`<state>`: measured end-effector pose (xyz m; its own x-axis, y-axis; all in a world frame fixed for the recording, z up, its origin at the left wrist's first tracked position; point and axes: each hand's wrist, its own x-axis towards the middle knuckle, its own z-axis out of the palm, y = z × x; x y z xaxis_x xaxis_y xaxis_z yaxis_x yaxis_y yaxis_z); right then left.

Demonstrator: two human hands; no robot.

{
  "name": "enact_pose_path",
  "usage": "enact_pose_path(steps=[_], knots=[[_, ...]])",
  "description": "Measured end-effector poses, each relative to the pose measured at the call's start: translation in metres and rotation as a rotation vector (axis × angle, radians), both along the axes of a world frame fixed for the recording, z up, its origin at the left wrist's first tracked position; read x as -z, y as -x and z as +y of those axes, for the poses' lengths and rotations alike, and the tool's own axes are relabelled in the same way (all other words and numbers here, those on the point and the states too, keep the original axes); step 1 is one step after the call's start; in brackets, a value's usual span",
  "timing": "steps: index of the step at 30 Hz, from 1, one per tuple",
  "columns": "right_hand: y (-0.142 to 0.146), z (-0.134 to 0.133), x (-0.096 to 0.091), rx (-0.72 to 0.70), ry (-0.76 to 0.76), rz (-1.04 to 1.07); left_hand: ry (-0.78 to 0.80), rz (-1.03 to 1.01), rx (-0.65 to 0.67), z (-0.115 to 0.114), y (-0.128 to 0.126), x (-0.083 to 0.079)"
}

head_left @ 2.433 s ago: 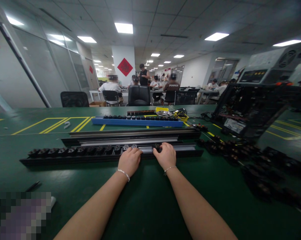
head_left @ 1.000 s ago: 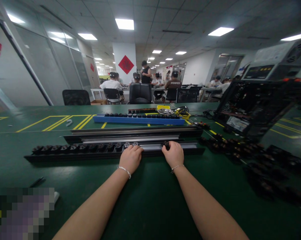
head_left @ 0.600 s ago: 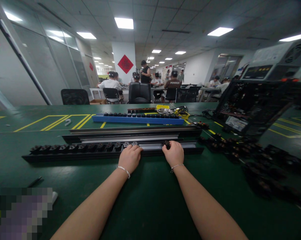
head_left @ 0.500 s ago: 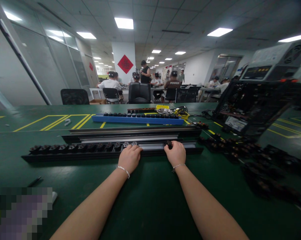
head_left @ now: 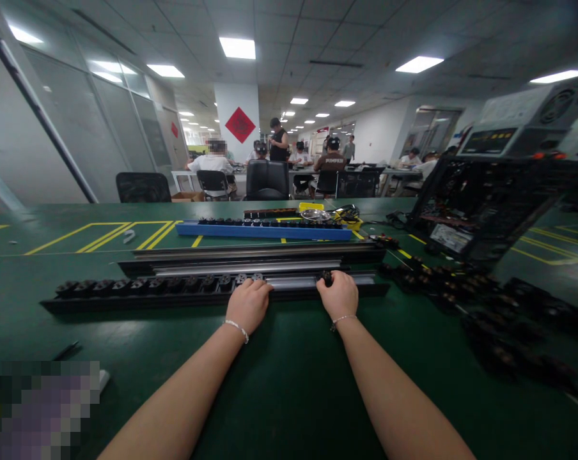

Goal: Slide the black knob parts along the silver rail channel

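while left hand (head_left: 249, 306) lies closed against black rail (head_left: 126, 301), right hand (head_left: 337, 295) grip pinches small part (head_left: 326, 277), shirt (head_left: 334, 163) lettering blurred

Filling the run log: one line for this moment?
left hand: on rail | right hand: grips knob on rail | loose parts: right

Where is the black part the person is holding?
Head view: the black part sits on the near black rail at the right hand's fingertips, right of the row of parts.
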<state>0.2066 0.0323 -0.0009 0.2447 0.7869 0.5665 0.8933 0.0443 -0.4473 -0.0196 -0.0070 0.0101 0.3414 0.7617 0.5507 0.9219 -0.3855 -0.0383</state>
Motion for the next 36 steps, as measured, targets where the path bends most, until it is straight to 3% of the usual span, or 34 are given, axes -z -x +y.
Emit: enact_pose_path(steps=[10, 26, 36], knots=[[-0.013, 0.002, 0.0, 0.079, 0.024, 0.004, -0.006, 0.026, -0.003, 0.0, 0.001, 0.002], [-0.022, 0.0, -0.004, -0.01, 0.106, -0.044, 0.007, 0.006, 0.006, 0.001, 0.001, 0.001], [-0.024, 0.0, 0.003, -0.01, 0.01, -0.038, -0.012, 0.009, 0.007, 0.002, 0.001, 0.003]])
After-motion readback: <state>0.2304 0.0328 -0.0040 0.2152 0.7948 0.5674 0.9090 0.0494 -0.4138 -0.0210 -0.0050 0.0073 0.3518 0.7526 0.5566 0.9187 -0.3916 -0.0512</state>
